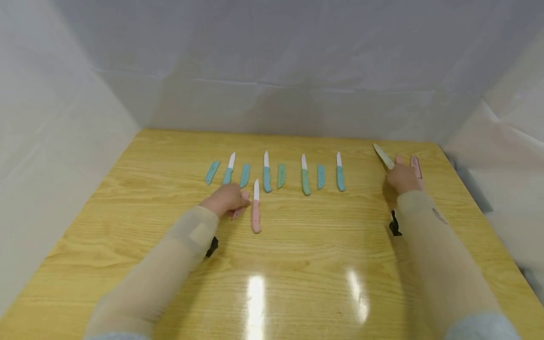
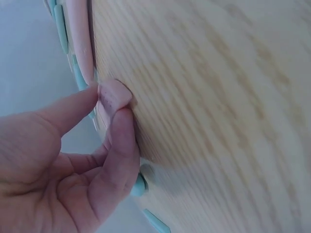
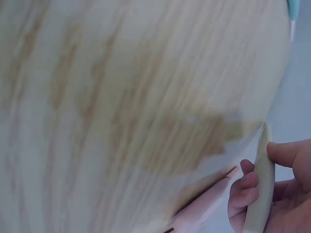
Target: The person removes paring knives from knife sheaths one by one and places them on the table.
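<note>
My left hand [image 1: 227, 198] pinches a small pink knife sheath [image 2: 115, 94] between thumb and fingertips, low over the table. Just right of it lies a pink-handled paring knife [image 1: 256, 210], its white blade bare and facing away. At the far right, my right hand [image 1: 403, 178] grips a pale cream knife [image 3: 262, 187], which slants up and left in the head view; whether its blade is covered I cannot tell. Beside that hand lies a pink piece with dark slots [image 1: 416, 169], partly hidden by the hand.
Across the far half of the wooden table [image 1: 306, 255] stand alternating sheaths and bare knives: a teal sheath [image 1: 212, 172], a teal knife [image 1: 266, 177], a green sheath [image 1: 281, 175], a green knife [image 1: 305, 179], another teal knife [image 1: 340, 177]. White sheeting [image 1: 272, 71] walls the back and sides.
</note>
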`<state>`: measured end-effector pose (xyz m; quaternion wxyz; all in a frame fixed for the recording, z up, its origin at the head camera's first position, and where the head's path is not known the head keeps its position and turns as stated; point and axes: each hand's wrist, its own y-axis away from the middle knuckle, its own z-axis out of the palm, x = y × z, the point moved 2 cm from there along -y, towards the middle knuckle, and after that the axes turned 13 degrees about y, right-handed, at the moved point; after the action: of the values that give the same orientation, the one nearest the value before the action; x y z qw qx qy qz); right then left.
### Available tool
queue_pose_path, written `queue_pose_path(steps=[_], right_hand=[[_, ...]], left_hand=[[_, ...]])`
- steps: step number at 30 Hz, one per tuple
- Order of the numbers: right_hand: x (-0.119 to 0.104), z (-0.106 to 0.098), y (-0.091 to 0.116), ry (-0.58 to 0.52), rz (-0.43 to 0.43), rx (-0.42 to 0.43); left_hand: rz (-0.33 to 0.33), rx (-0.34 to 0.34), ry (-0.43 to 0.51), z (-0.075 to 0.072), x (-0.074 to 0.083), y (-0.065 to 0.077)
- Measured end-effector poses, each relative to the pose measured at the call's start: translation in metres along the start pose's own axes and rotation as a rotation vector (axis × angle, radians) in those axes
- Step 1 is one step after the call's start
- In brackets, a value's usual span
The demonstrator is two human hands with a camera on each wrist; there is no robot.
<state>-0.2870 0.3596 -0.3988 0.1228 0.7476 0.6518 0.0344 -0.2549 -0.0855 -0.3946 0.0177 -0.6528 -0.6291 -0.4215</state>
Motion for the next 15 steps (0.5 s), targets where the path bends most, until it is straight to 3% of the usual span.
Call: queue_pose_path(steps=[9, 15], right_hand=[[-0.006, -0.011, 0.014, -0.078, -0.004, 0.072], [-0.030, -0.014, 0.025, -0.157, 0.012, 0.110]], left_hand=[[0.146, 0.046, -0.025, -0.010, -0.007, 0.011], [0.150, 0.123, 0.001, -0.022, -0.004, 0.019]])
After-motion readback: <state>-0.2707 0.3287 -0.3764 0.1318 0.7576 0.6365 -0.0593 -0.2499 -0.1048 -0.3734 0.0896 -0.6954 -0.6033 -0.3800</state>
